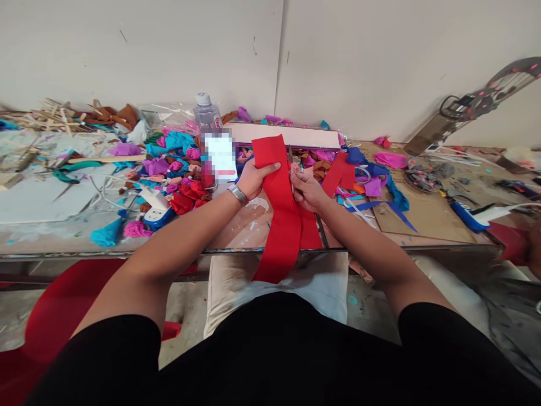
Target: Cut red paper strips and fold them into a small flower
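Note:
A long red fabric strip [281,225] hangs from my left hand [254,177], its thumb on top and fingers beneath. The upper end stands above the hand, and the lower end drops past the table edge over my lap. My right hand [305,186] is closed at the strip's right edge around scissors [289,153]. Their narrow dark blades point up beside the red fabric; the handles are mostly hidden by the fingers. Another piece of red fabric [310,228] lies partly under the strip, and more red pieces [338,173] rest right of my right hand.
Crumpled coloured fabric scraps [173,163] cover the table behind my hands. A phone with a lit, blurred screen [220,155] leans near a water bottle [207,113]. Green-handled pliers [74,171] and a power socket [158,211] lie left. A brown bottle [437,129] and cardboard [435,214] are right.

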Motion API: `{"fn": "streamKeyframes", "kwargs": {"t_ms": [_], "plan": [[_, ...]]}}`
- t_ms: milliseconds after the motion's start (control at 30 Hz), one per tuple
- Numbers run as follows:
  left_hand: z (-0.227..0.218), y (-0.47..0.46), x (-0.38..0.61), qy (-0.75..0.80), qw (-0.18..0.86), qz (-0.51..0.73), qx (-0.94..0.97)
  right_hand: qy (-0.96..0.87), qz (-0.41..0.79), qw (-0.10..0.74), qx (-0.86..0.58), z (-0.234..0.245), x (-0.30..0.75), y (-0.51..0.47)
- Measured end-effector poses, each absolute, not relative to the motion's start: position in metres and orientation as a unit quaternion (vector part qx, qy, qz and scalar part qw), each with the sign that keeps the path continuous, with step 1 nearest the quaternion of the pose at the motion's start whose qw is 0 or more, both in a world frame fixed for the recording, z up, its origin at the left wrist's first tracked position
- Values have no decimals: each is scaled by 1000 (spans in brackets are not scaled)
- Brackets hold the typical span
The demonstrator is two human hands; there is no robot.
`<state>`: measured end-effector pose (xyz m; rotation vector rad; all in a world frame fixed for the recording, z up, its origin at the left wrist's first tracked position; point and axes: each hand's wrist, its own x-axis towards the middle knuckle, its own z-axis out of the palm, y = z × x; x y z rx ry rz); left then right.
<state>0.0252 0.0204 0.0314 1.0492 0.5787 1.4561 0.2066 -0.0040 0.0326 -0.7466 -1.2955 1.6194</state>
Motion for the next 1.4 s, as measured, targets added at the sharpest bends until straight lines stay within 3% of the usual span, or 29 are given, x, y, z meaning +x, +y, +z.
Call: {"fn": "streamKeyframes", "kwargs": {"t_ms": [1400], "plan": [[33,19,26,255,587,613,463,-521,667,441,-299,37,208,-6]]}}
